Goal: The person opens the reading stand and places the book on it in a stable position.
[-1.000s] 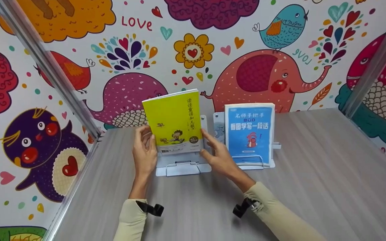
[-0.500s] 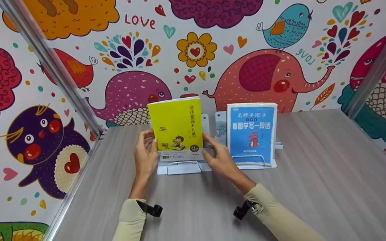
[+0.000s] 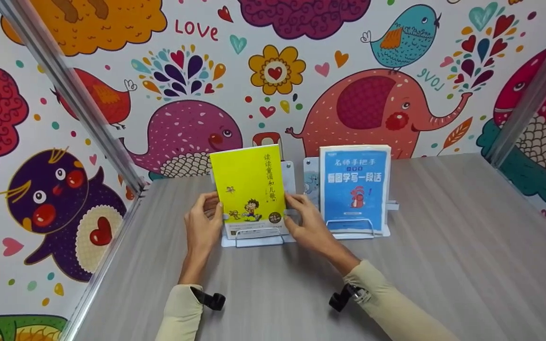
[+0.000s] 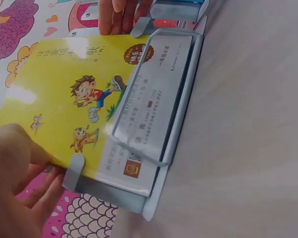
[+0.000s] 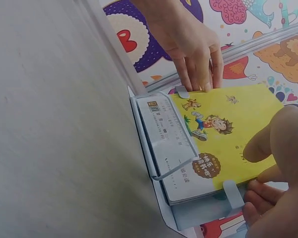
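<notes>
A yellow book [image 3: 249, 189] with a cartoon boy on its cover stands leaning back in a pale metal book stand [image 3: 289, 180]. Its lower edge sits behind the stand's front wire [image 4: 120, 106], and small side tabs [image 5: 233, 196] fold over its edges. My left hand [image 3: 203, 225] holds the book's left edge, the thumb at the front. At the opposite edge, my right hand [image 3: 308, 225] pinches it, with the thumb over the cover and fingers behind. Fingertips behind the book are partly hidden.
To the right, a blue book [image 3: 354, 189] stands in a second metal stand [image 3: 311, 182]. Both stands are on a wood-grain table [image 3: 263, 293]. A cartoon-printed wall [image 3: 273, 28] rises behind, with metal frame posts [image 3: 71, 90] at the sides.
The yellow book has come down into its stand, its bottom edge now behind the front wire. Both hands have lowered slightly with it. The blue book stays put.
</notes>
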A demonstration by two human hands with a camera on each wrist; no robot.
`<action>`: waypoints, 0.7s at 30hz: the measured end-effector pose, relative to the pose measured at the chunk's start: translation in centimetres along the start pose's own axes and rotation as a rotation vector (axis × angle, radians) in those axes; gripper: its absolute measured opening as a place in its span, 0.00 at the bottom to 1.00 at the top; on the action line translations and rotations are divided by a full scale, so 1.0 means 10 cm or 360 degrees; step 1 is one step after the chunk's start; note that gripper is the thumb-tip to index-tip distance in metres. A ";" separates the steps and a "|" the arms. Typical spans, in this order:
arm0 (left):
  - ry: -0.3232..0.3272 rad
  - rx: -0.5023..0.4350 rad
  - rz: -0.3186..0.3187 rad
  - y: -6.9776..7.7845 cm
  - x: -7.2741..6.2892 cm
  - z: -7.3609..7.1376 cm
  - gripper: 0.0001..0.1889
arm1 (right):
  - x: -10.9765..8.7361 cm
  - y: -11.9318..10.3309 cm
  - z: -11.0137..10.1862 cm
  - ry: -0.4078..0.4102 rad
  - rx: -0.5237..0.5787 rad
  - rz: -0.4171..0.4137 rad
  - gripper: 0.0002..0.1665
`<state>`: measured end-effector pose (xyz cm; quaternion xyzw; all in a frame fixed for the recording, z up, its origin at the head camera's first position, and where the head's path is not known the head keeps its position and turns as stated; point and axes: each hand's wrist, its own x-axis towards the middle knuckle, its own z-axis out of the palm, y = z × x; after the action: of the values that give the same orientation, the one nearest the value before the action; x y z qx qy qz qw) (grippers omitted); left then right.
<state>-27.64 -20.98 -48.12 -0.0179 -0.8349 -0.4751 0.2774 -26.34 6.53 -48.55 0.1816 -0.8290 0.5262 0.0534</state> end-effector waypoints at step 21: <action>0.0030 0.0089 -0.0020 0.04 -0.02 0.03 0.20 | -0.09 0.04 -0.08 0.0011 0.0028 0.0002 0.38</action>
<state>-27.51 -20.45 -48.05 -0.0003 -0.8452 -0.4535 0.2828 -25.78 7.60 -48.80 0.1796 -0.8243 0.5342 0.0543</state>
